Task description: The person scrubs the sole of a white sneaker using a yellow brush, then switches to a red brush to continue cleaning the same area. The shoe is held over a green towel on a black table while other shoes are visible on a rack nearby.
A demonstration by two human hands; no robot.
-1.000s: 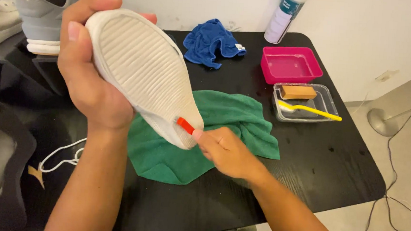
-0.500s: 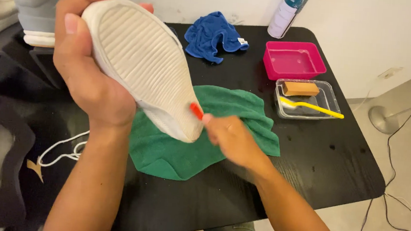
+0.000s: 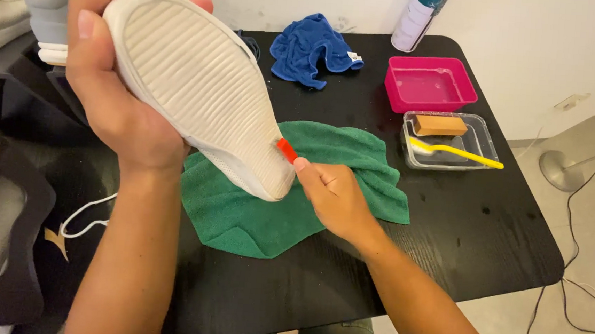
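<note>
Since the earlier pictures the small red tool (image 3: 286, 149) has climbed a little along the edge of the sole, and the shoe has tilted slightly toward the left, so the rubbing seems to work its way around the toe end.

Nearest to the camera, the right hand (image 3: 333, 199) keeps a narrow pinch grip on this red tool and presses its tip against the rim of the white ribbed-sole sneaker (image 3: 198, 87). The left hand (image 3: 117, 98) has its grip closed around the heel half of the sneaker and holds it sole-up, just above the crumpled green cloth (image 3: 353, 164) that lies on the black wooden counter (image 3: 446, 240). To the left of the green cloth a white shoelace (image 3: 85, 215) lies loose.

To the right of the green cloth stands a clear plastic tray (image 3: 481, 141); inside it are a brown block (image 3: 440, 125) and a yellow toothbrush (image 3: 462, 153). Behind this tray is a pink plastic tub (image 3: 430, 85), which appears to hold a little water. Behind the green cloth lies a bunched blue cloth (image 3: 313, 49), and farther back a white spray can (image 3: 419, 18).
</note>
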